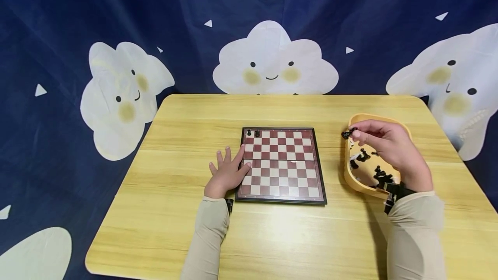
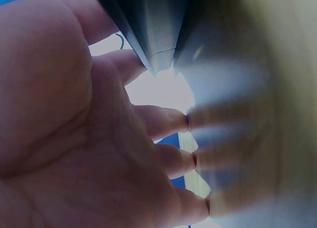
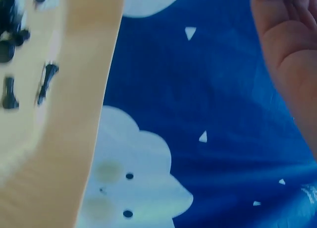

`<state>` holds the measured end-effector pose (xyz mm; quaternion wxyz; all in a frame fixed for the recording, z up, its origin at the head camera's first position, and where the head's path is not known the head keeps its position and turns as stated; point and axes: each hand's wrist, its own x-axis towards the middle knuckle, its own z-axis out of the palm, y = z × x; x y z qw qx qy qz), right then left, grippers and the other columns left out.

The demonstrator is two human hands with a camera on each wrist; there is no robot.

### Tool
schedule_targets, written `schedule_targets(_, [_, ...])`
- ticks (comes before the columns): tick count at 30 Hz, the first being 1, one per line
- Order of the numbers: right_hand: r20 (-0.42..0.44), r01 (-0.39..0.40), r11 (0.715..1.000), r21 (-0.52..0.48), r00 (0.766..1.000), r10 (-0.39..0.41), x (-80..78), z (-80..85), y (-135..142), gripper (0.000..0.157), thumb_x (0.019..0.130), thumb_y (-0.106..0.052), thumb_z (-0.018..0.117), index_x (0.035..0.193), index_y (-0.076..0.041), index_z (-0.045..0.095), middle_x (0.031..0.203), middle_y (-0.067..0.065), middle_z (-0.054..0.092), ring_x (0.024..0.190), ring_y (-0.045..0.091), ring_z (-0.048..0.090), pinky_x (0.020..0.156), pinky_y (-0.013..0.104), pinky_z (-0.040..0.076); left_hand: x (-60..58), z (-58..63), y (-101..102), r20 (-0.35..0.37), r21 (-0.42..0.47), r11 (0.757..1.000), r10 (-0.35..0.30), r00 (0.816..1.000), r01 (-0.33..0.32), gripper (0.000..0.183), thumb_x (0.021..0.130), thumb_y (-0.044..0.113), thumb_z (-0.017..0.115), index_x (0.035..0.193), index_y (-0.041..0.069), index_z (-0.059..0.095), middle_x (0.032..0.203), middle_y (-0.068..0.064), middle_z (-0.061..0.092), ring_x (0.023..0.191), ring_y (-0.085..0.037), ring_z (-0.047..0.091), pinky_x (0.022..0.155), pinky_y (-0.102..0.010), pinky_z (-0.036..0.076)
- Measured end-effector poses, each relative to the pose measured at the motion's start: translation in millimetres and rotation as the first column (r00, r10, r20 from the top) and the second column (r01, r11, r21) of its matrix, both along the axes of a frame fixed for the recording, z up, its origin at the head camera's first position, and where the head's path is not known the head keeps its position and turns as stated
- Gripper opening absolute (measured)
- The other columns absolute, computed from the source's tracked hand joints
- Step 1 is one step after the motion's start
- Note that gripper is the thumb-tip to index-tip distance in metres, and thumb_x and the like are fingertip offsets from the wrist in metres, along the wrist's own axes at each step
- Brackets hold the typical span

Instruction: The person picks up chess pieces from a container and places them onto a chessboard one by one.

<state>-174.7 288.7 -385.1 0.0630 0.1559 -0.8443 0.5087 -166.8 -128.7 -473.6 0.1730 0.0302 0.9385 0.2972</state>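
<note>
A folding chessboard [image 1: 280, 179] with red-brown and white squares lies on the table. Two small black chess pieces [image 1: 257, 133] stand at its far left corner. My left hand [image 1: 225, 177] rests by the board's left edge, fingers spread, with thumb and forefinger touching the edge. In the left wrist view its palm [image 2: 114, 144] faces the dark board side [image 2: 161, 35]. Over the left rim of a yellow tray [image 1: 347, 167], my right hand [image 1: 397, 146] pinches a black chess piece [image 1: 346, 135]. The right wrist view shows only part of that hand [image 3: 292, 55], and the held piece is out of sight there.
Inside the tray lie several loose black pieces [image 1: 381, 176] and some white ones. The wooden table [image 1: 163, 176] extends around board and tray. Behind it hangs a dark blue curtain [image 1: 186, 3] with clouds.
</note>
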Motion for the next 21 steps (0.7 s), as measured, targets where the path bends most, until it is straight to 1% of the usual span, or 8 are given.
schedule_targets(3, [-0.042, 0.000, 0.999, -0.034, 0.999, -0.001, -0.3, 0.4, -8.4, 0.022, 0.093, 0.007, 0.072, 0.114, 0.008, 0.074, 0.099, -0.009, 0.076, 0.077, 0.004, 0.068, 0.064, 0.016, 0.053, -0.1, -0.3, 0.1, -0.003, 0.001, 1.000, 0.000, 1.000, 0.000, 0.068, 0.108, 0.047, 0.046, 0.168, 0.027, 0.018, 0.171, -0.024, -0.002, 0.154, -0.048, -0.018, 0.115, -0.073, -0.012])
schedule_targets(6, [-0.069, 0.000, 1.000, -0.025, 0.998, -0.002, -1.3, 0.3, -14.2, 0.024, 0.092, 0.007, 0.073, 0.116, 0.006, 0.075, 0.103, -0.013, 0.076, 0.078, 0.003, 0.068, 0.064, 0.015, 0.052, 0.2, -0.3, 0.1, -0.001, 0.002, 1.000, 0.002, 1.000, -0.002, 0.068, 0.108, 0.046, 0.046, 0.168, 0.027, 0.018, 0.171, -0.024, -0.003, 0.154, -0.048, -0.018, 0.115, -0.073, -0.012])
schedule_targets(11, [-0.071, 0.004, 1.000, -0.021, 0.997, -0.006, -1.5, 0.3, -20.2, 0.025, 0.092, 0.005, 0.074, 0.118, 0.004, 0.075, 0.108, -0.013, 0.075, 0.081, 0.005, 0.068, 0.065, 0.016, 0.053, 0.3, -0.4, 0.5, 0.000, 0.000, 1.000, 0.001, 1.000, -0.001, 0.068, 0.108, 0.046, 0.046, 0.168, 0.027, 0.018, 0.171, -0.024, -0.002, 0.154, -0.048, -0.017, 0.115, -0.074, -0.012])
schedule_targets(14, [-0.085, 0.028, 0.999, -0.022, 0.996, -0.030, -1.5, 1.7, -22.1, 0.025, 0.092, 0.004, 0.075, 0.117, 0.004, 0.076, 0.109, -0.014, 0.075, 0.083, 0.004, 0.070, 0.067, 0.015, 0.054, 0.0, -0.4, 0.6, -0.001, -0.002, 1.000, 0.001, 1.000, -0.001, 0.068, 0.108, 0.046, 0.046, 0.168, 0.027, 0.019, 0.171, -0.025, -0.002, 0.154, -0.048, -0.017, 0.115, -0.074, -0.011])
schedule_targets(16, [-0.095, 0.060, 0.998, -0.035, 0.994, -0.063, -0.7, 4.2, -23.6, 0.024, 0.092, 0.003, 0.076, 0.116, 0.003, 0.076, 0.107, -0.014, 0.076, 0.083, 0.003, 0.070, 0.068, 0.014, 0.054, -0.2, -0.6, 0.6, -0.001, -0.003, 1.000, 0.001, 1.000, -0.001, 0.068, 0.108, 0.047, 0.046, 0.168, 0.027, 0.019, 0.171, -0.024, -0.002, 0.154, -0.048, -0.017, 0.115, -0.074, -0.011])
schedule_targets(18, [-0.110, 0.103, 0.993, -0.062, 0.988, -0.110, 1.0, 7.7, -25.3, 0.023, 0.092, 0.000, 0.077, 0.115, 0.003, 0.077, 0.102, -0.014, 0.077, 0.079, 0.002, 0.069, 0.062, 0.013, 0.052, -0.1, -0.5, 0.5, 0.000, -0.004, 1.000, 0.002, 1.000, -0.002, 0.068, 0.108, 0.047, 0.046, 0.168, 0.027, 0.018, 0.171, -0.024, -0.002, 0.154, -0.048, -0.017, 0.116, -0.073, -0.011])
schedule_targets(19, [-0.118, 0.125, 0.988, -0.087, 0.984, -0.135, 1.9, 9.6, -26.2, 0.023, 0.092, -0.001, 0.077, 0.115, 0.003, 0.077, 0.099, -0.013, 0.077, 0.077, 0.002, 0.068, 0.061, 0.013, 0.051, -0.2, -0.6, 0.4, 0.001, -0.004, 1.000, 0.002, 1.000, -0.002, 0.068, 0.108, 0.047, 0.046, 0.168, 0.028, 0.018, 0.171, -0.024, -0.002, 0.154, -0.048, -0.017, 0.116, -0.073, -0.011])
schedule_targets(21, [-0.122, 0.142, 0.966, -0.215, 0.978, -0.171, 4.0, 13.6, -28.7, 0.023, 0.092, 0.001, 0.076, 0.114, 0.007, 0.075, 0.092, -0.008, 0.078, 0.073, 0.005, 0.067, 0.058, 0.014, 0.050, -0.5, -1.2, 0.1, 0.000, -0.002, 1.000, 0.002, 1.000, -0.002, 0.068, 0.108, 0.047, 0.046, 0.168, 0.027, 0.018, 0.171, -0.024, -0.002, 0.154, -0.048, -0.017, 0.115, -0.073, -0.012])
